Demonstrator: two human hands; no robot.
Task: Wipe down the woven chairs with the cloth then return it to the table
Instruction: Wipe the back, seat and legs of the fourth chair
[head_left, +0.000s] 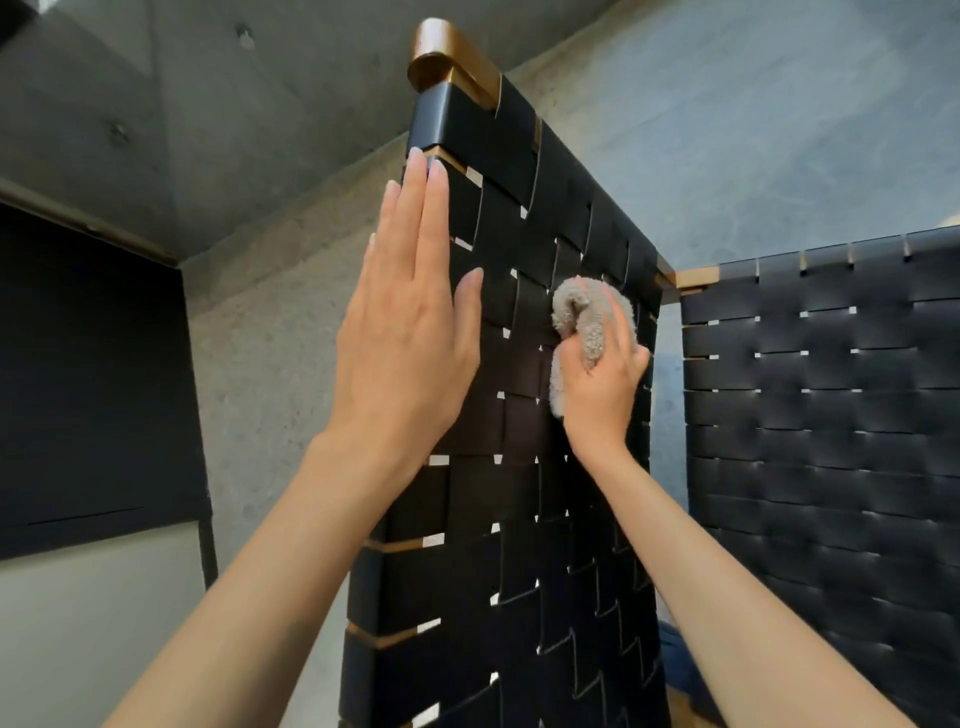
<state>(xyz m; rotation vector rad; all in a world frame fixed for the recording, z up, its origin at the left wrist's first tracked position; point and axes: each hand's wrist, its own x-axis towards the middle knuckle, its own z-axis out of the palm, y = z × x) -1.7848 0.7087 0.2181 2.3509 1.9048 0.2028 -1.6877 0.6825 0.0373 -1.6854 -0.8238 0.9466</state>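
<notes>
Directly ahead: black woven chair back (519, 441) upright, left edge and wooden top rail (449, 57) exposed, open space beyond toward concrete wall (270, 338). Second woven chair (831, 415) just beside on right, narrow gap between. Left hand (405, 332) flat, fingers straight and together, pressed on weave near left edge. Right hand (605, 387) curled round bunched grey cloth (587, 312), held against weave mid-panel.

Near woven chair (519, 519): black flat straps in a basket weave over a tan wood frame, panel upright, rounded wood post end showing at its top corner. Second woven chair (831, 415): same weave and frame, just beside it on the right, corners almost meeting. Cloth (582, 312): grey-beige terry, bunched, pressed on the near panel's upper right area, gripped by the right hand (602, 384).
</notes>
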